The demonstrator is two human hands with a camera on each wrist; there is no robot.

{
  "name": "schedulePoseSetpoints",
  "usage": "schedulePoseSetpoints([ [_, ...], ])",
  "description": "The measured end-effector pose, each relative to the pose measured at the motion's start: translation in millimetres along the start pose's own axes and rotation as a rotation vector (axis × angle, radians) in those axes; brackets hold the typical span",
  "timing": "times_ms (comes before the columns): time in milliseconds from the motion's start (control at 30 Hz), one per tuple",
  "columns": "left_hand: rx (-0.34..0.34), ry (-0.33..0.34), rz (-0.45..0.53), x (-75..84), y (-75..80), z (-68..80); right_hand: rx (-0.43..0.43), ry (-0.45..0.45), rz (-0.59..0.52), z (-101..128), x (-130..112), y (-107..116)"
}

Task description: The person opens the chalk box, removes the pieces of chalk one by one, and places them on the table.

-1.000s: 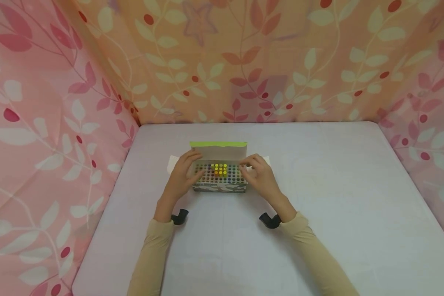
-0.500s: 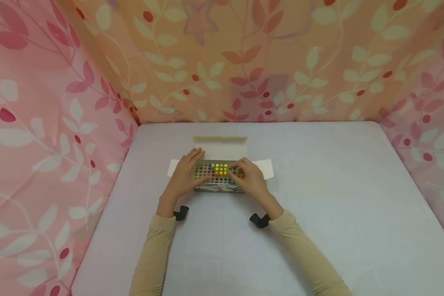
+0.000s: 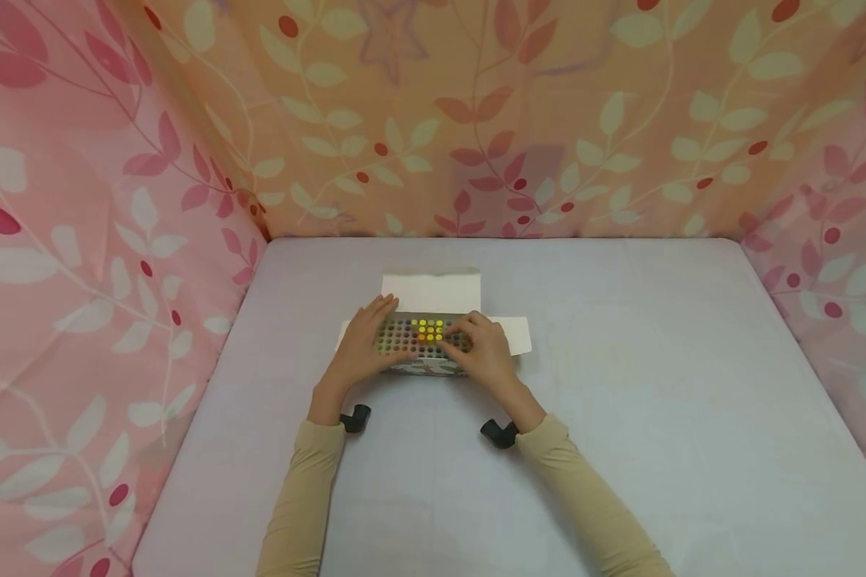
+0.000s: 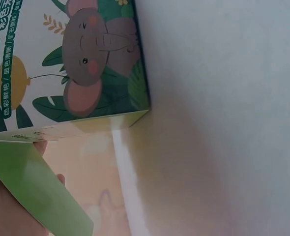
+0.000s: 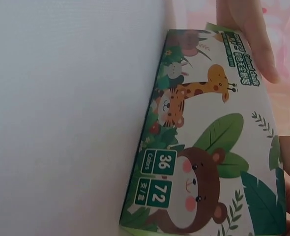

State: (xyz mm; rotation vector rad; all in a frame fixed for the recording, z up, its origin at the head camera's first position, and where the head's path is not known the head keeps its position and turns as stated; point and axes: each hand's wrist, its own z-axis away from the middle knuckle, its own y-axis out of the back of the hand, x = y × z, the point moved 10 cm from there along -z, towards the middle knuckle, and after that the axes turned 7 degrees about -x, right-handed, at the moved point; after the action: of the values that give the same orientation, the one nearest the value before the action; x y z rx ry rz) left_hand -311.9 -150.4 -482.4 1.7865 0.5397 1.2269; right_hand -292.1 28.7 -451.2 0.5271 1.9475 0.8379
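Table (image 3: 621, 417): grey cloth, patterned curtains (image 3: 79, 200) round it.
Box (image 3: 424, 344): open, table centre, lid and side flaps laid flat; elephant, giraffe, bear print, label "36 / 72 Colors".
Left hand (image 3: 364, 344): fingers flat, together, steadying the box's left end.
Right hand (image 3: 479, 349): fingers curled over sticks (image 3: 427, 330), prob. picking one; grip unclear. Next: pinch one, lift straight.

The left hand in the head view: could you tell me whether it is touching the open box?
Touching. In the head view the left hand lies on the left end of the box, its fingers resting over the top rows.
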Motion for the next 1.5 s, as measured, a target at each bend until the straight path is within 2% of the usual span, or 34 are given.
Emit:
schedulePoseSetpoints([
  [267, 0.033, -0.021, 0.027, -2.5, -1.8, 1.4, 0.062, 0.023, 0.072, -0.5, -5.4, -0.4],
  [367, 0.03, -0.01, 0.039, -4.3, -3.3, 1.2, 0.072, 0.015, 0.086, -1.1, -5.4, -0.7],
  [533, 0.021, 0.012, 0.045, -6.2, -5.9, 1.5, 0.068, -0.001, 0.072, -0.5, -6.1, -0.3],
  [1033, 0.033, 0.019, 0.053, -5.5, -5.6, 3.2, 0.096, -0.004, 0.042, 1.7, -7.7, 3.2],
  [1500, 0.027, -0.023, 0.0, 2.9, -0.2, 1.9, 0.103, -0.003, 0.013, 1.5, -7.5, 5.8],
])
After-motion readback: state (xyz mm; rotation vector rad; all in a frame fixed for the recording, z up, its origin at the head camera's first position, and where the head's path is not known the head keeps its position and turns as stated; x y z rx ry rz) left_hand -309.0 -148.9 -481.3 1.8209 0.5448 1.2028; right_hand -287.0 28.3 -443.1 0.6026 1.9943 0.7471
